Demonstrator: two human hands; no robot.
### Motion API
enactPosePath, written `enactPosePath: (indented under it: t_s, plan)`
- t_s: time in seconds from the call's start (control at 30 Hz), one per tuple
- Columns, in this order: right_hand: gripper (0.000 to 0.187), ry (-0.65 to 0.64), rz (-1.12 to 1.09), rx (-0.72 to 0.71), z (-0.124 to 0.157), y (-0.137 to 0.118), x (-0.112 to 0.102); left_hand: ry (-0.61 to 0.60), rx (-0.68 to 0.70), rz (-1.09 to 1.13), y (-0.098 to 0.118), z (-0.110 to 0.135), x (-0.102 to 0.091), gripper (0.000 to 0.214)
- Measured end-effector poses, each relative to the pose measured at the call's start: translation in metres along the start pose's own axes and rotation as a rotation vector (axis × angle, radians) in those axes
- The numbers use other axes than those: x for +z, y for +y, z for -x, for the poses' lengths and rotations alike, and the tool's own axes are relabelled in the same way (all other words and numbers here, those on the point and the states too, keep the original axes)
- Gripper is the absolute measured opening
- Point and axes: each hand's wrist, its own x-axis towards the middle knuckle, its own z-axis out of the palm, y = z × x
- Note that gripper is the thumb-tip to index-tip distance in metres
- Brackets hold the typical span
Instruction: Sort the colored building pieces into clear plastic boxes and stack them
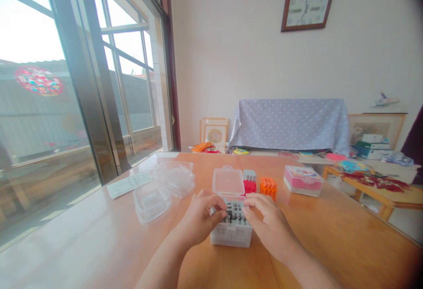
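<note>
Grey interlocking plastic blocks fill the top of a clear plastic box, whose hinged lid stands open at the back. At the left side of the blocks, the thumb and forefinger of my left hand are curled in and gripping their edge. My right hand has its fingers bent against the right edge of the same blocks; its fingertips are partly hidden. Behind the box stand a red block piece, a light-grey block piece and an orange block cube.
Left on the wooden table lie clear plastic containers and lids, beside a printed sheet. A pink-and-white lidded box stands to the right. A large window runs along the left.
</note>
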Motion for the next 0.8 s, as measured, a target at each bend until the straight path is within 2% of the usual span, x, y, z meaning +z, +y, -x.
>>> enactPosePath:
  t_s: [0.6, 0.8]
  plan:
    - [0.020, -0.028, 0.001, -0.013, -0.0010, 0.0002, 0.0002, 0.023, -0.030, -0.015, -0.0005, -0.0015, 0.0023, 0.005]
    - [0.019, -0.034, 0.006, -0.022, 0.0003, -0.0009, -0.0008, 0.010, 0.050, -0.081, 0.0039, -0.0031, -0.0009, 0.014]
